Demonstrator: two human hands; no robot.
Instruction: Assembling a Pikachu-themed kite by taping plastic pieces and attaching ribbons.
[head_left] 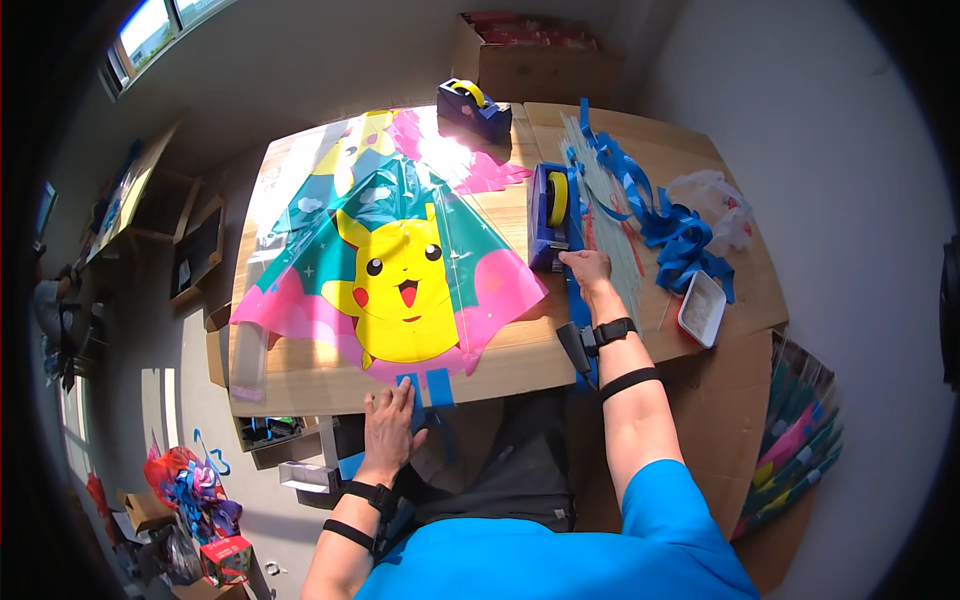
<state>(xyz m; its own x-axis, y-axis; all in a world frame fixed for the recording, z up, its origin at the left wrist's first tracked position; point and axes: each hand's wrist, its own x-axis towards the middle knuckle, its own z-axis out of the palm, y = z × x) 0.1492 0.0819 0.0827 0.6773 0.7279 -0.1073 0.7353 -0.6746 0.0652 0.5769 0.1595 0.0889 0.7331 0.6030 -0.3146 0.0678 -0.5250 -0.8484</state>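
Note:
A kite (470, 260) of thin green and pink film lies on the table, printed with a yellow cartoon animal. Two blue ribbon strips (439, 388) meet its bottom edge and hang over the table's front. My left hand (388, 430) lies with fingers stretched out on the left strip, by the table edge. My right hand (588, 268) is at the near end of a dark blue tape dispenser (549, 215) with a yellow roll. Its thumb and forefinger are pinched together there; what they hold, if anything, is too small to make out. A long blue ribbon runs beside the dispenser.
A second tape dispenser (474, 110) stands at the table's back edge. On the right lie tangled blue ribbon (680, 235), thin pale sticks (612, 230), a plastic bag (722, 208) and a white-and-red tub (702, 310). Rolled kites (800, 440) fill a box at right.

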